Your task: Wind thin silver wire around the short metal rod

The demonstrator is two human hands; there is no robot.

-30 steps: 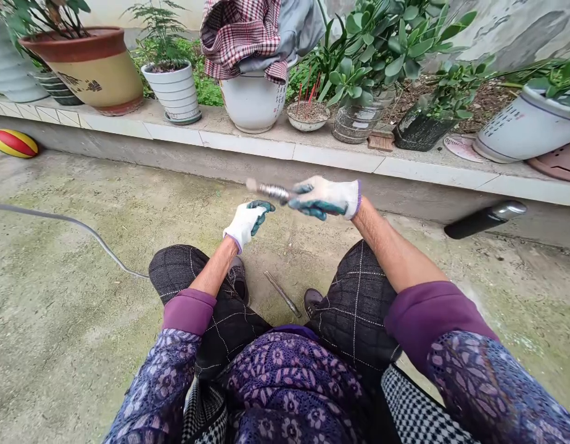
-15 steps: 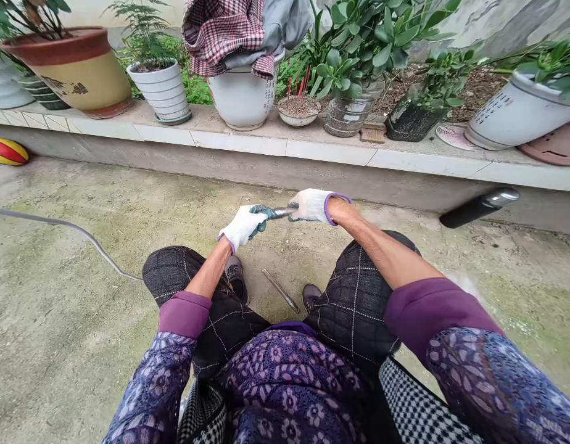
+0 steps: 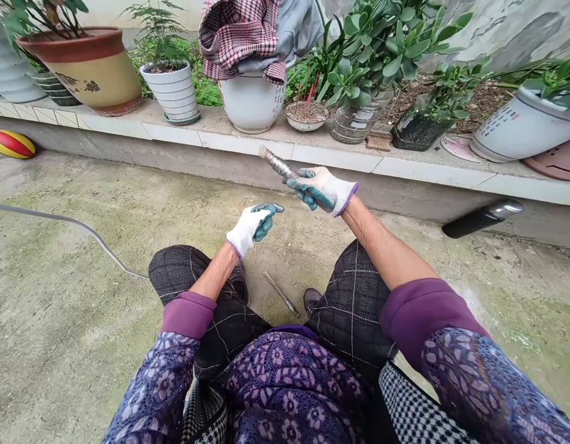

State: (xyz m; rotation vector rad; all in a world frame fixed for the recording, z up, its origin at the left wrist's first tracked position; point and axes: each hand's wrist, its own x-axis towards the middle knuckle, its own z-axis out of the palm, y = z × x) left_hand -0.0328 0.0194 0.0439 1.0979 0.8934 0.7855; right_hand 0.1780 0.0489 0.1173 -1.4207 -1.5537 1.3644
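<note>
In my gloved right hand (image 3: 319, 188) is a stubby silver rod (image 3: 279, 165) with a ridged, wire-wrapped look and a pale, slightly blurred end. It tilts up and to the left, its lower part hidden in my fingers. My left hand (image 3: 255, 227), in a matching white glove with a teal coated palm, is apart from the rod, lower and to the left. One of its fingers stretches out to the right while the others curl loosely; nothing shows in them. On the ground between my shoes lies a thin metal rod (image 3: 281, 295).
A low tiled ledge (image 3: 248, 143) crosses ahead, bearing several potted plants, a cloth-covered white pot (image 3: 252, 102) and a bowl of red sticks (image 3: 306, 116). A black flask (image 3: 482, 219) leans at the right. At left are a ball (image 3: 12, 143) and a grey hose (image 3: 76, 223).
My left hand has let go of the silver rod, which both hands held before. My right hand has turned and lifted it, so the pale end points up and left.
</note>
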